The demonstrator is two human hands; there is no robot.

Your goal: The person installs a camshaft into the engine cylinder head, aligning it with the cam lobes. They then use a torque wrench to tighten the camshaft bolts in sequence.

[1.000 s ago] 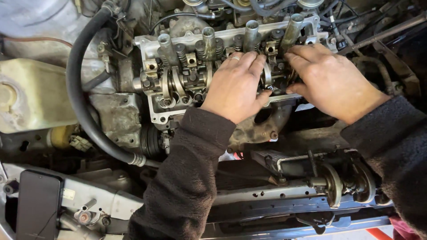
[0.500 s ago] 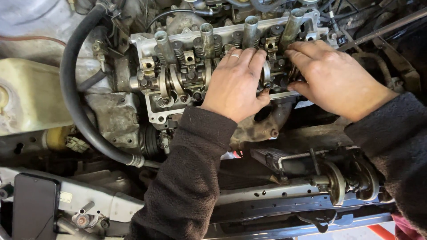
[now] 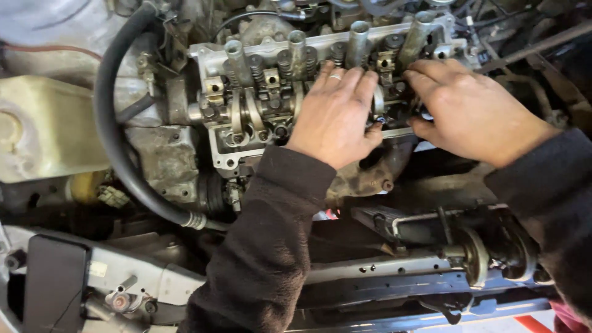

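- Engine top (image 3: 271, 92): uncovered metal block with the cover off, seen in the upper middle of the view; rocker arms and springs are exposed along it.
- Metal tubes (image 3: 358, 38): four short upright tubes are set in a row along the far edge of the engine top.
- Left hand (image 3: 338, 114): laid flat on the right half of the engine top, fingers spread and pointed away; a ring is worn on one finger. Grip apart, nothing clamped.
- Right hand (image 3: 468, 111): placed just beside the left hand, fingertips pressed into the valve parts at the right end of the engine top. Whether anything is pinched cannot be told.
- Black hose (image 3: 114, 142): thick and curved, run down the left side of the engine top.
- Pale tank (image 3: 43, 135): seen at the far left, beside the hose.
- Dark fleece sleeves (image 3: 265, 246): worn on both arms.
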